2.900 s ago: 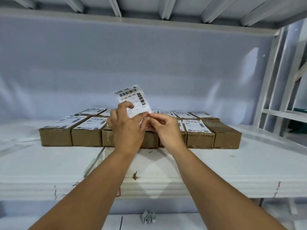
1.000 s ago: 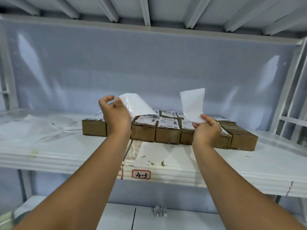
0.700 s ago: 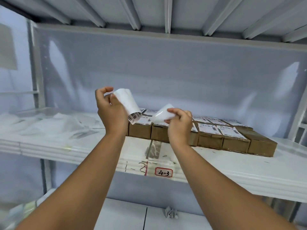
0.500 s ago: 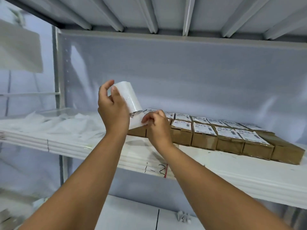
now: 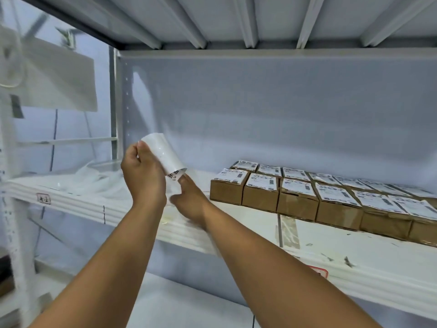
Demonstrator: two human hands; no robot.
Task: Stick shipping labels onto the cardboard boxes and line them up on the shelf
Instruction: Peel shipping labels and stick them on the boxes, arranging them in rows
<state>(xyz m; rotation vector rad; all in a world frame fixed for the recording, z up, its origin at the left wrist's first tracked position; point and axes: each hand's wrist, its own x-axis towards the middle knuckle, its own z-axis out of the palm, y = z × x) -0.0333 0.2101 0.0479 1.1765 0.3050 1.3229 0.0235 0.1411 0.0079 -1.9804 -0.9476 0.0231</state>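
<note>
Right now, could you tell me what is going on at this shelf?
A person is labelling cardboard boxes. The left hand holds a curled shipping label up above the shelf, and the right hand is just below its lower edge, too blurred to read its grip. The labelled boxes sit in rows on the right.

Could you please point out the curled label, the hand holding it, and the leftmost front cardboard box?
curled label point(image 5: 163, 153): head view, on its glossy white back.
left hand point(image 5: 142, 179): head view, on the back of the hand.
leftmost front cardboard box point(image 5: 226, 194): head view, on its brown front face.
</note>
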